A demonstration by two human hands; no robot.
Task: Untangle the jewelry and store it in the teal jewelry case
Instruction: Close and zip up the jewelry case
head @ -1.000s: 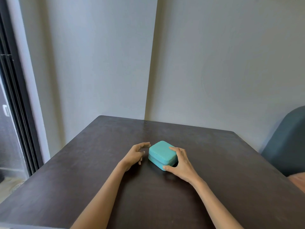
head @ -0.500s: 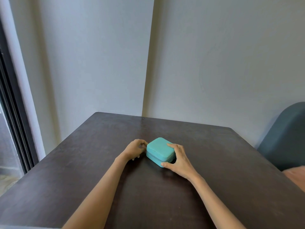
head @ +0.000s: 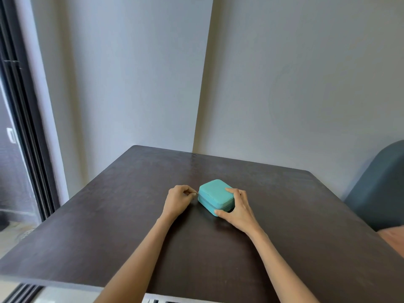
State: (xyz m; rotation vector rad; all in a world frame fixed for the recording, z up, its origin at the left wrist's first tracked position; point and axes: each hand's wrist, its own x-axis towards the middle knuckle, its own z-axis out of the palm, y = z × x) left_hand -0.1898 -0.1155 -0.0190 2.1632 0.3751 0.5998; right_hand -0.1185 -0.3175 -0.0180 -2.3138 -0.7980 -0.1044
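The teal jewelry case (head: 213, 193) sits closed on the dark table (head: 131, 226), a little past its middle. My right hand (head: 237, 207) grips the case's near right corner, fingers over the lid and thumb against the front side. My left hand (head: 178, 201) is curled just left of the case and pinches the small gold zipper pull (head: 196, 192) at the case's left corner. No jewelry is in sight.
A grey wall corner stands right behind the table's far edge. A dark teal chair back (head: 380, 189) rises at the right. A dark sliding door frame (head: 21, 127) runs down the left side.
My left hand went from open beside the case to curled, pinching the zipper pull at its left corner. My right hand kept its grip on the case.
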